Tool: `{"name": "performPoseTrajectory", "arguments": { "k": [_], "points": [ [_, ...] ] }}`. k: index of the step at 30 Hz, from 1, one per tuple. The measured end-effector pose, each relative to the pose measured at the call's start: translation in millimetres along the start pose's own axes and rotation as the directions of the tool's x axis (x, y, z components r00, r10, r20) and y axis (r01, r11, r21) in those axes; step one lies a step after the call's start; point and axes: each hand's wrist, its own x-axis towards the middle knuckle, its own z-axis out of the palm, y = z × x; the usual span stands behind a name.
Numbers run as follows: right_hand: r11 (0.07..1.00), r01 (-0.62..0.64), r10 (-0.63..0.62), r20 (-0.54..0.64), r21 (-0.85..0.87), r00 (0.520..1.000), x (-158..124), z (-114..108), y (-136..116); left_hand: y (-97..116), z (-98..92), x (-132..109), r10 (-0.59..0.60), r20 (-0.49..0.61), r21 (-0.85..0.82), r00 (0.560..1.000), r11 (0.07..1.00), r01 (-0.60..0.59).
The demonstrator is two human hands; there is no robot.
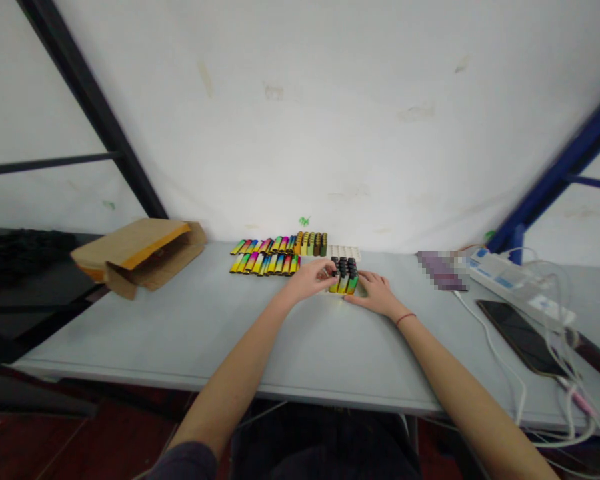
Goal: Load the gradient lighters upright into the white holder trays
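Note:
A compact block of shiny rainbow-coloured tubes with black tops [344, 283], which look like lighters, stands upright on the grey table. My left hand [311, 277] is at the block's left side, its thumb and fingers drawn together by the black tops. Whatever is in that pinch is too small to make out. Along the right side of the block lies my right hand [377, 293], fingers stretched out and thumb apart near the front corner. Behind, upright gold-coloured tubes [311, 244] stand in rows beside a white tray with holes [345, 253].
Two rows of rainbow-coloured tubes [265, 264] lie left of the block. An opened brown cardboard box [135, 250] sits at the left. On the right are a power strip [523, 287], a dark phone [520, 337], a partly blurred purple device [437, 270] and tangled white cables.

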Motion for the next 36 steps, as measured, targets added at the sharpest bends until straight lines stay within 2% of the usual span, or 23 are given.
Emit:
{"name": "performPoseTrajectory", "arguments": {
  "k": [9, 21, 27, 29, 31, 34, 36],
  "points": [
    [1.0, -0.004, 0.004, 0.004, -0.002, 1.0, -0.1, -1.6, -1.4, -1.7, 2.3, -0.8, 0.039, -0.012, 0.061, 0.999, 0.997, -0.038],
    [1.0, -0.005, 0.005, 0.008, 0.001, 1.0, -0.5, -3.5, -2.7, 3.8, 2.0, -1.9, -0.041, 0.003, 0.017, 0.999, 0.999, 0.041],
    [1.0, -0.004, 0.004, 0.01, 0.001, 1.0, -0.6, -3.3, -2.4, 3.3, -5.0, -1.7, -0.015, -0.04, 0.155, 0.999, 0.988, 0.021],
    [1.0, -0.006, 0.006, 0.014, 0.003, 1.0, -0.4, -3.6, -2.3, -0.3, -10.4, -1.6, -0.056, -0.115, 0.253, 0.992, 0.964, 0.084],
    [1.0, -0.01, 0.01, 0.02, 0.006, 1.0, -0.2, -4.0, -2.3, -6.3, -16.9, -2.3, -0.113, -0.238, 0.399, 0.965, 0.894, 0.203],
    [1.0, -0.011, 0.011, 0.028, 0.006, 1.0, 0.3, -4.2, -2.3, -17.6, -26.3, -5.8, -0.218, -0.405, 0.551, 0.888, 0.717, 0.427],
    [1.0, -0.015, 0.015, 0.029, 0.006, 0.999, 0.5, -3.9, -1.9, -23.8, -30.0, -9.0, -0.287, -0.451, 0.584, 0.845, 0.622, 0.522]
  ]
}}
